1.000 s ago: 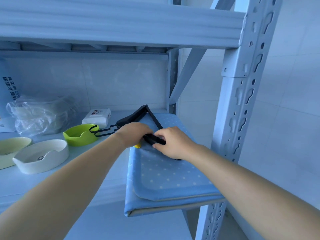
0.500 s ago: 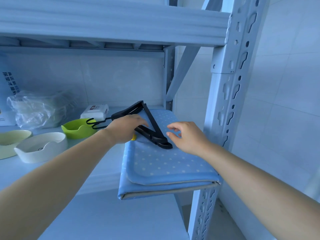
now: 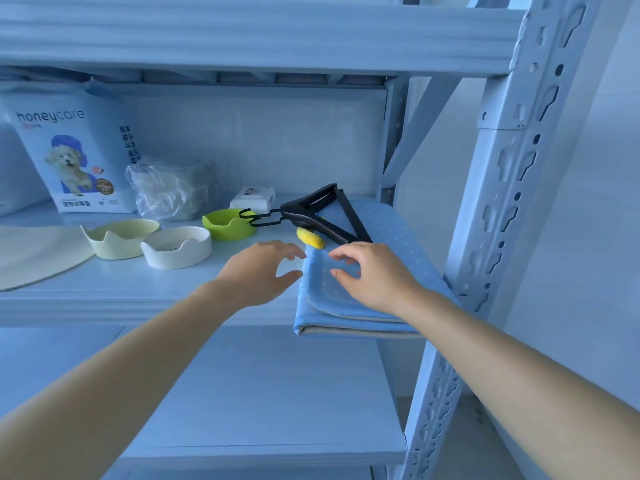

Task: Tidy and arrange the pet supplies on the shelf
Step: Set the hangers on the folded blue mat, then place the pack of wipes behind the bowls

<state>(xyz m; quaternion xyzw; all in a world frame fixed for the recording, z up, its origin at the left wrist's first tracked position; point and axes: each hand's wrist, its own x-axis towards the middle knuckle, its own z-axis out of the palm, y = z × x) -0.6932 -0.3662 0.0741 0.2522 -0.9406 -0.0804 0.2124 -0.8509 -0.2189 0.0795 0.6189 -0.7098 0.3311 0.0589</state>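
Both hands have let go of the black hangers [image 3: 304,220] and drawn back toward the shelf [image 3: 138,296] edge. The left hand [image 3: 258,271] and right hand [image 3: 374,275] hover empty, fingers spread loose, over the near end of the folded blue mat [image 3: 398,237]. The hangers lie bundled on its far end, hooks toward the green bowl [image 3: 228,226], probably parked there to stay together

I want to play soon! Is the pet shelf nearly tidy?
Partly. Three bowls sit grouped; hangers lie on the blue mat. The left grip and right grip hover empty. To do: the mat overhangs the shelf edge, and a yellow item pokes out under the hangers.
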